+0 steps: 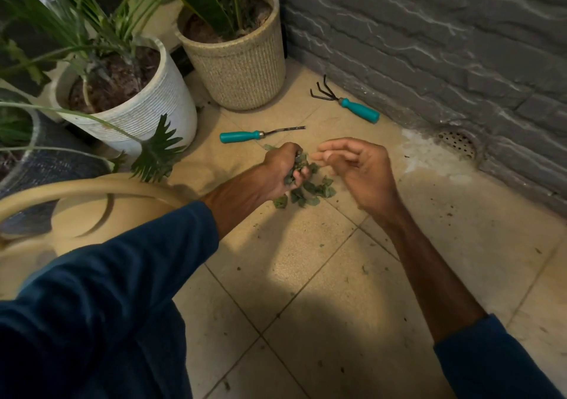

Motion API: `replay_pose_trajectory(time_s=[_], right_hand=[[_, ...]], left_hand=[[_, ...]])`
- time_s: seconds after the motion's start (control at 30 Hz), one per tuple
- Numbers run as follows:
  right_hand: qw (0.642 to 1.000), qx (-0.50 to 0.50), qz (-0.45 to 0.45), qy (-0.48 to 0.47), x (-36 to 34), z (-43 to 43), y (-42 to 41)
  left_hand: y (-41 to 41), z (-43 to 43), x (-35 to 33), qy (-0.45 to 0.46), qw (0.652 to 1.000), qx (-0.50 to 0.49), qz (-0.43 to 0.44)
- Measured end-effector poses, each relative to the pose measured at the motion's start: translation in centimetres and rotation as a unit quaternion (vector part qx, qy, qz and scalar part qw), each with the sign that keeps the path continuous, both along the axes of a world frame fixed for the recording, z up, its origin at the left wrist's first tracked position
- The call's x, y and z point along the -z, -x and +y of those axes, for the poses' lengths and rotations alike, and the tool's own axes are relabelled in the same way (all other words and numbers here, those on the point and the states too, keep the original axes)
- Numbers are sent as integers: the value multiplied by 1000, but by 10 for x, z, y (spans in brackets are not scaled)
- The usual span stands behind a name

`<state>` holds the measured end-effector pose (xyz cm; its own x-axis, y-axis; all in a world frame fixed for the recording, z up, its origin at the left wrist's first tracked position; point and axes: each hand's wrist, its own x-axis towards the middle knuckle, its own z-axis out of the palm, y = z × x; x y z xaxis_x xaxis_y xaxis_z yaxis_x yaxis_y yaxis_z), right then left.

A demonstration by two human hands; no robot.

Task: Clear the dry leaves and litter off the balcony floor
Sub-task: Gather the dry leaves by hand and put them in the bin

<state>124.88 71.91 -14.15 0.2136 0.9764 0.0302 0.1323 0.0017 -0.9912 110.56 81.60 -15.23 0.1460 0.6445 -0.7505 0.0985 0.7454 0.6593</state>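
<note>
Fingers (295, 151) of left hand (280, 170) clutch leaves (297, 165), right hand (360, 173) loose and empty, floor pile (311, 192) just below, nearer left.

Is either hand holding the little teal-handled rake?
No, the rake lies on the floor by the grey wall, while the left hand grips leaves and the right hand holds nothing.

My feed shows a planted corner of a home balcony.
I look down on a beige tiled floor (306, 276) that meets a grey painted brick wall (429, 46), with a round floor drain (457, 144) at the wall's foot. A white ribbed pot (147, 107) and a beige ribbed pot (242, 70) hold leafy plants. Near them lie a hand rake (359, 110), a teal-handled weeder (242, 136) and a tan watering can (92, 211).
</note>
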Motion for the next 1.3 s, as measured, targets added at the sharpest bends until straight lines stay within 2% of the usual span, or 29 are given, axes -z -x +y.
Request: replay_pose_trajectory(time_s=[0.07, 0.13, 0.2, 0.3, 0.43, 0.5, 0.67, 0.73, 0.8, 0.93, 1.0, 1.07, 1.13, 1.3], right_hand=[[998, 60, -9, 25, 14, -8, -23], [987, 104, -107, 54, 44, -19, -51], [965, 104, -220, 102, 75, -34, -73], [935, 61, -299, 181, 114, -55, -86], [890, -4, -417, 183, 139, -60, -59], [887, 1, -426, 179, 141, -54, -39], [849, 11, -498, 173, 140, -41, -10], [849, -2, -497, 180, 139, -35, -10], [866, 13, -456, 204, 131, -29, -11], [953, 81, -227, 181, 79, -18, -20], [975, 124, -118, 142, 37, -16, -21], [984, 136, -55, 97, -4, -9, -17], [986, 140, -55, 70, -36, -1, -11], [965, 96, -239, 40, -62, 13, 14]], left_hand=[[-4, 0, -1, 20, 1000, 2, -19], [-7, 1, -2, 31, 999, 6, -36], [-10, 3, -4, 37, 998, 6, -47], [-16, 7, -8, 38, 998, 13, -55], [-22, 11, -13, 41, 996, 15, -79], [-26, 12, -14, 43, 995, 20, -88], [-26, 17, -22, 40, 994, 13, -98], [-23, 19, -28, 29, 995, 10, -97], [-19, 19, -33, 25, 995, 6, -96], [-14, 11, -40, -4, 998, 27, -59], [-14, 6, -37, -19, 998, 51, -14], [-14, 0, -35, -14, 998, 66, 16], [-20, -9, -38, 1, 997, 71, 20], [-33, -23, -54, -4, 999, 25, -32]])
